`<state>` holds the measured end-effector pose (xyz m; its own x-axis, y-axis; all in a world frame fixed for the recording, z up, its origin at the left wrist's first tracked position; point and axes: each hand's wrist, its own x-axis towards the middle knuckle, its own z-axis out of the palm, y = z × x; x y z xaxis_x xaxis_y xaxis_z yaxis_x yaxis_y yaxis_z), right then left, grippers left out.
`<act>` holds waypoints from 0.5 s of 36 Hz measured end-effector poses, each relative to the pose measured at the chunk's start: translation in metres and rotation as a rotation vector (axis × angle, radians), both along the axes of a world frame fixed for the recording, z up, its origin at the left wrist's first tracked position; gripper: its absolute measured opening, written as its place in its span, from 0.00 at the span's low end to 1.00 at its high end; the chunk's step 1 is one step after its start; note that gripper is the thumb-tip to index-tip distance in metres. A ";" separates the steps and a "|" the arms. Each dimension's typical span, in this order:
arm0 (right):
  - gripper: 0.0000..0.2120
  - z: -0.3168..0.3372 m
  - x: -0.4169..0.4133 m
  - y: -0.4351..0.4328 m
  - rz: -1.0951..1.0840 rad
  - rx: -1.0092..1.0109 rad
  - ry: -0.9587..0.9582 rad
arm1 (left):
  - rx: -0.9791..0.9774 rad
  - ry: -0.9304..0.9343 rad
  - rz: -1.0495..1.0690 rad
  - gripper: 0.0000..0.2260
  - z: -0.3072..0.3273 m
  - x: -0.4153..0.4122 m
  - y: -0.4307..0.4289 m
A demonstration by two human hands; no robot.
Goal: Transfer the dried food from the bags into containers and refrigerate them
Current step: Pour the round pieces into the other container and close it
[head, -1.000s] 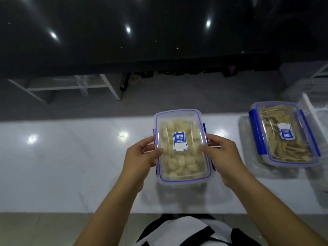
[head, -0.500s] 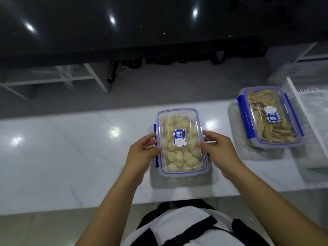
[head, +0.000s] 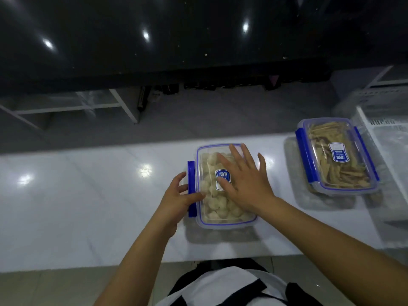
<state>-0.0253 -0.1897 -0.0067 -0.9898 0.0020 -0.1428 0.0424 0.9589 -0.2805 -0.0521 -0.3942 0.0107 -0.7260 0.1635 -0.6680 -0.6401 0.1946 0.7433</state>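
A clear container (head: 212,208) with a blue-rimmed lid stands on the white counter (head: 88,206), filled with pale round dried pieces. My right hand (head: 245,180) lies flat on its lid, fingers spread and straight, covering most of the blue label. My left hand (head: 176,199) is at the container's left side, thumb over the lid edge and fingers against the blue side clip (head: 191,191), which stands out sideways. A second lidded container (head: 337,155) with tan dried strips sits to the right, its blue clips folded down.
A clear plastic bag (head: 379,204) lies crumpled under and around the right container. A white slotted basket (head: 388,133) stands at the far right. Beyond the counter is a grey floor with a white shelf frame (head: 119,104) and a dark glossy surface.
My right hand left the container's right side and now lies flat on the lid. The left blue clip has swung out, with my left hand on it.
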 end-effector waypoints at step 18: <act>0.32 -0.015 -0.006 0.000 -0.041 -0.230 0.117 | -0.338 0.274 -0.199 0.24 0.003 0.007 0.012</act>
